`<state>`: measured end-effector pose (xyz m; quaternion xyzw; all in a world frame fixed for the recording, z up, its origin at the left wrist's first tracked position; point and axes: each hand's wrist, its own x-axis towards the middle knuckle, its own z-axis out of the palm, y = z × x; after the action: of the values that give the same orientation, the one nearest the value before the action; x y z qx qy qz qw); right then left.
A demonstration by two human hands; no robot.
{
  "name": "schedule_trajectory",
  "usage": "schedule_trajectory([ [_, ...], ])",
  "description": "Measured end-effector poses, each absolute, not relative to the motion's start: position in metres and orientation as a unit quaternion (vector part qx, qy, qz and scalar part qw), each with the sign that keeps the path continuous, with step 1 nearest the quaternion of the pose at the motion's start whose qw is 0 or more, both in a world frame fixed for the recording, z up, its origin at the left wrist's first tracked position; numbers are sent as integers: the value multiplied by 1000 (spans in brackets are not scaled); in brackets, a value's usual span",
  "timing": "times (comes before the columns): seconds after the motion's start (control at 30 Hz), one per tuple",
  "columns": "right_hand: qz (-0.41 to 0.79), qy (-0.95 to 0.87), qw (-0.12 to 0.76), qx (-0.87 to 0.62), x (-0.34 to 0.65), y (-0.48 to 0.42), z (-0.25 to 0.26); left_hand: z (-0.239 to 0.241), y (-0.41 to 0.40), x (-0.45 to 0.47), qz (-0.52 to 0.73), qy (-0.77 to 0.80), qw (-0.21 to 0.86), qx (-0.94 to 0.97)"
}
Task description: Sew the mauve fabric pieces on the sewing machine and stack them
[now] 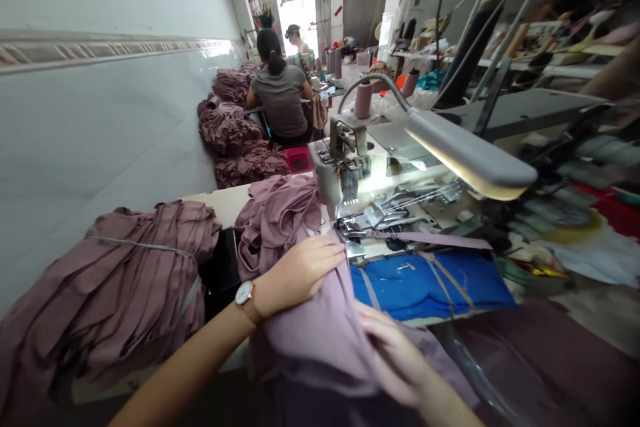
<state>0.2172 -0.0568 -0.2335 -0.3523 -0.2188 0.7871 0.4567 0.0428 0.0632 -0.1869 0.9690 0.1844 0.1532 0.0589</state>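
Note:
A length of mauve fabric [320, 327] runs from the sewing machine [345, 173] down over the table's front edge. My left hand [303, 268], with a watch on its wrist, lies flat on it, fingertips close to the needles and presser foot [345, 228]. Lower and to the right, my right hand [393, 347] is closed on the fabric's edge; it is slightly blurred and some fingers are hidden. Behind my left hand the fabric is heaped in folds [280, 213]. A narrow mauve strip [440, 239] leads into the machine from the right.
At left lies a tied bundle of mauve pieces [135, 273]. A lit lamp [470, 153] arches over the machine. A blue cloth pad [430, 283] covers the table front. Ahead, a person [280, 93] sits beside fabric piles [233, 127] along the wall.

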Motion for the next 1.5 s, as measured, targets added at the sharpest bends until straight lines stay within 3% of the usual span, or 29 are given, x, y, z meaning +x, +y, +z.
schedule_trajectory([
  [0.17,730,-184,487,-443,271,-61,-228,-190,63,50,157,209,54,964],
  [0.43,730,-344,413,-422,266,-49,-240,-192,66,49,186,256,90,944],
  [1.07,725,-362,435,-393,257,-38,-241,-191,88,46,201,279,91,935],
  [1.2,706,-376,450,-398,261,-34,-239,-176,40,42,281,411,83,863],
  [1.27,710,-371,447,-397,265,-36,-241,-178,-3,41,301,499,192,790],
  [1.4,761,-346,437,-333,266,-44,-242,-213,-64,47,169,487,713,476],
  [1.5,793,-354,422,-262,253,-45,-232,-230,-67,58,286,381,864,165],
])
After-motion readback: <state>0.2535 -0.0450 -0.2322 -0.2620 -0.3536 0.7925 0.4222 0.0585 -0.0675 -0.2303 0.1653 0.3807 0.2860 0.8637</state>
